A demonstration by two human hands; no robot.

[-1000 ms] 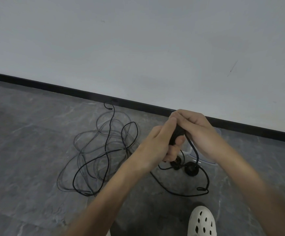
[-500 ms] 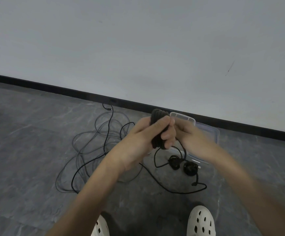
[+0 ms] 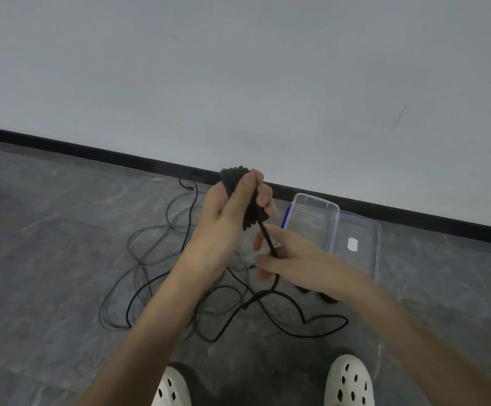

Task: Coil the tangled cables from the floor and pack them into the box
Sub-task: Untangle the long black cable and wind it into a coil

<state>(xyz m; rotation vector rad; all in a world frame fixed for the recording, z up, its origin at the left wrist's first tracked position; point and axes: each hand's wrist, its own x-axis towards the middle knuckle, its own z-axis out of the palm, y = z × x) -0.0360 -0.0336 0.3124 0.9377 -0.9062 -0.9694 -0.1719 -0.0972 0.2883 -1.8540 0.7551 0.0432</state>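
Underfoot, standing on grey marbled floor (image 3: 48,259) running to a black baseboard (image 3: 92,149) under a plain pale wall (image 3: 238,68). Gripping a black coil (image 3: 234,174) in the curled left hand (image 3: 223,221), pinching its loose strand (image 3: 267,238) with the right hand (image 3: 291,262). Facing tangled cables (image 3: 150,256) sprawling left of a clear box (image 3: 334,227) just beside the baseboard, with open floor leftward. Glimpsing a white label (image 3: 352,244), too blurred for reading.
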